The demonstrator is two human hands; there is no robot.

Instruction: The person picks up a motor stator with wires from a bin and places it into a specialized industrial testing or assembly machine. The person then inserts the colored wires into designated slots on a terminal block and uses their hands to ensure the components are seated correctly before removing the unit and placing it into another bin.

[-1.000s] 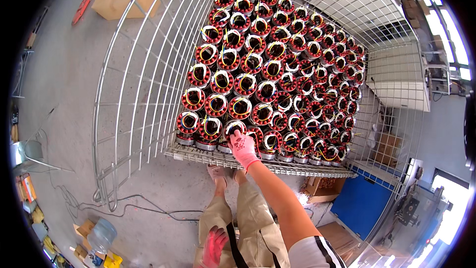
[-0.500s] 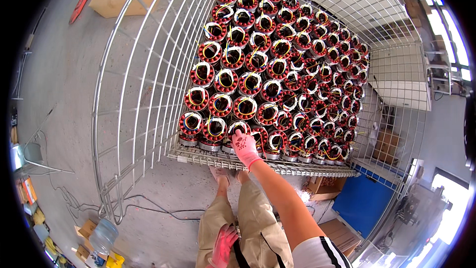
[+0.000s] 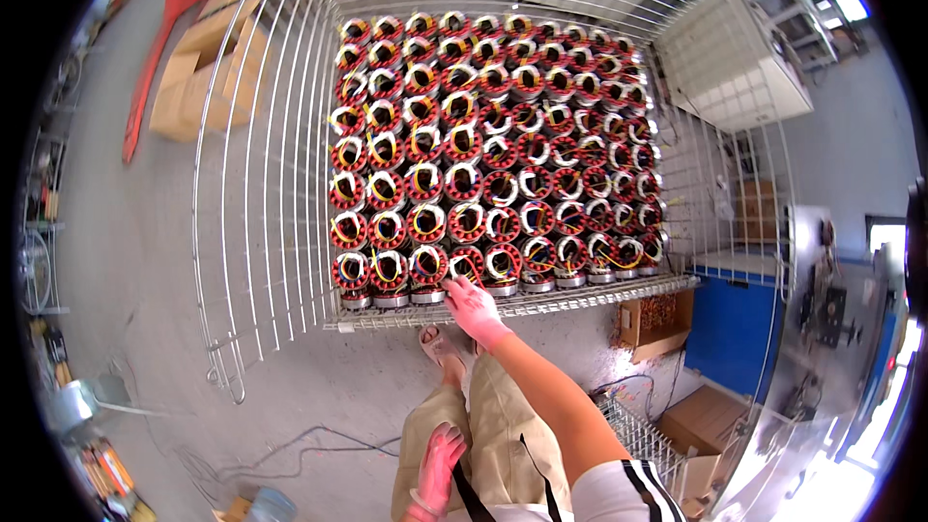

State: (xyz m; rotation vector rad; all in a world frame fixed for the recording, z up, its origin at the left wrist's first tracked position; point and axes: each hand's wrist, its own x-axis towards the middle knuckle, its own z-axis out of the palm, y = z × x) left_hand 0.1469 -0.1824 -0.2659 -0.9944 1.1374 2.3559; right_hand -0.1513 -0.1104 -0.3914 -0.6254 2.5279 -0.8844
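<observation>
Rows of motor stators [image 3: 425, 222] with red coils, white lacing and yellow and blue leads stand upright in a wire mesh cage [image 3: 261, 184]. My right hand [image 3: 474, 312], in a pinkish-white glove, is at the cage's near edge. Its fingers are apart and touch or nearly touch the front row, by the third and fourth stators from the left; their exact contact is hard to make out. Low beside my thigh hangs my left hand [image 3: 441, 469], in a pink glove, its fingers loosely extended and nothing in it.
The cage's front mesh panel [image 3: 541, 304] is folded down below the front row. Cardboard boxes [image 3: 198, 87] and a red long-handled metal piece [image 3: 150, 77] lie far left. A blue panel [image 3: 730, 333] and an open carton [image 3: 657, 321] stand right. Cables [image 3: 309, 445] cross the floor.
My right hand has drawn back from atop a front-row stator toward the cage's near edge. The view has turned, so the cage now looks squarer. My left hand stays by my thigh.
</observation>
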